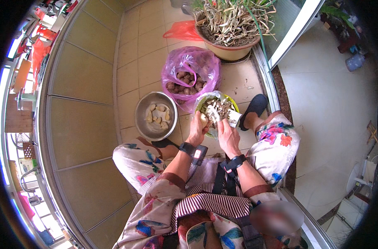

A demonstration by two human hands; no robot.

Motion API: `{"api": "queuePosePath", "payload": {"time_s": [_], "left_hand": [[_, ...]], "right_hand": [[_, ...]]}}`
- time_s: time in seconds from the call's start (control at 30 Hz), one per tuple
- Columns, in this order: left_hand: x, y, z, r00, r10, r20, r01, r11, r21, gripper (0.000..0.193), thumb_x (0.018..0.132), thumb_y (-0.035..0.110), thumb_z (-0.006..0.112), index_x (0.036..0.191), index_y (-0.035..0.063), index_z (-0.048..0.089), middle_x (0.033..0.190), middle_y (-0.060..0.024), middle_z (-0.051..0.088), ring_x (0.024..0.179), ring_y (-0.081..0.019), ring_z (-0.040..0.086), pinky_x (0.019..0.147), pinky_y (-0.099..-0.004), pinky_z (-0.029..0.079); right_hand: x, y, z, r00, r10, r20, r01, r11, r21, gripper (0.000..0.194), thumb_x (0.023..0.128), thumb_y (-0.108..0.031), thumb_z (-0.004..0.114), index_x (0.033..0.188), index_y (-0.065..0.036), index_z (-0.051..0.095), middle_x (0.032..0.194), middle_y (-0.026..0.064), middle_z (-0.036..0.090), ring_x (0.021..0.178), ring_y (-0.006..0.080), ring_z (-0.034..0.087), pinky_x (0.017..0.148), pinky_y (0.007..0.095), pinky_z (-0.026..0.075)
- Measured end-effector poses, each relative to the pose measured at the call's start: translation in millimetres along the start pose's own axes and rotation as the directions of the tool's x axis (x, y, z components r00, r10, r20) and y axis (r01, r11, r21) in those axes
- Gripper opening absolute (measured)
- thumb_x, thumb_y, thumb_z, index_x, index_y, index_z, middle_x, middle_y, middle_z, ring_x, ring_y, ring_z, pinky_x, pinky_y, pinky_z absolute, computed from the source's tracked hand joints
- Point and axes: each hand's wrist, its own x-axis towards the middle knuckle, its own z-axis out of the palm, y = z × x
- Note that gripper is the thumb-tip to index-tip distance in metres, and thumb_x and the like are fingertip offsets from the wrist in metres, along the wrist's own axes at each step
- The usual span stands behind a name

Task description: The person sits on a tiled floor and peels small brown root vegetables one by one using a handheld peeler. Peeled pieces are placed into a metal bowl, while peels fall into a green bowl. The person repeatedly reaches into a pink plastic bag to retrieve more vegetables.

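Note:
My left hand [197,129] holds a pale peeled tuber [203,119] over a green bin [234,102] lined with a clear plastic bag. My right hand [227,135] grips a white peeler [213,112] close to the tuber. Brown and white peelings [218,105] lie in the bin beneath. Left of the bin, a steel bowl [139,124] holds several peeled pale yellow pieces [161,108]. Beyond the hands stands an open purple plastic bag [173,65] with several unpeeled brown tubers [186,90].
A large pot [229,53] of dry-leaved plants stands at the back, beside a red plastic bag [184,30]. Cabinet doors [83,124] run along the left. A sliding door's frame [293,34] and track lie on the right, near my dark slipper [255,107].

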Motion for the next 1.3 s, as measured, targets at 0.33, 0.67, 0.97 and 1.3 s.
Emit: {"api": "queuePosePath", "payload": {"time_s": [0.33,0.67,0.97,1.3], "left_hand": [[3,5,0,0.998,0.023,-0.060,-0.029,0.994,-0.104,0.043,0.097,0.050,0.041,0.097,0.0084,0.053,0.073,-0.0078,0.058,0.051,-0.0142,0.046,0.042,-0.0255,0.035],[-9,-2,-3,0.928,0.348,0.131,-0.369,0.903,0.220,0.039,0.098,0.045,0.042,0.101,0.0094,0.055,0.074,-0.0021,0.056,0.054,-0.0103,0.049,0.045,-0.0241,0.038],[-3,5,-8,0.993,0.093,0.071,-0.094,0.996,0.009,0.047,0.100,0.052,0.035,0.098,0.0096,0.056,0.073,-0.0037,0.061,0.057,-0.0115,0.055,0.044,-0.0222,0.037],[-16,3,7,0.970,0.237,-0.051,-0.230,0.967,0.110,0.027,0.096,0.032,0.041,0.088,0.0084,0.053,0.074,-0.0032,0.054,0.057,-0.0122,0.049,0.050,-0.0258,0.040]], "right_hand": [[4,5,5,1.000,-0.018,0.009,0.018,0.998,0.054,0.027,0.097,-0.034,0.047,0.095,-0.008,0.054,0.075,0.0205,0.063,0.073,0.0442,0.061,0.062,0.0531,0.046],[-2,-3,2,0.983,-0.168,0.074,0.177,0.973,-0.149,0.022,0.097,-0.033,0.047,0.098,-0.012,0.056,0.072,0.0174,0.065,0.067,0.0385,0.064,0.056,0.0481,0.049],[6,3,1,0.998,-0.058,0.016,0.059,0.996,-0.063,0.026,0.098,-0.036,0.045,0.099,-0.012,0.055,0.072,0.0194,0.064,0.070,0.0425,0.063,0.059,0.0515,0.048],[4,1,5,0.969,-0.235,0.073,0.245,0.942,-0.230,0.024,0.096,-0.036,0.048,0.098,-0.014,0.057,0.066,0.0152,0.065,0.061,0.0384,0.064,0.053,0.0483,0.049]]}}
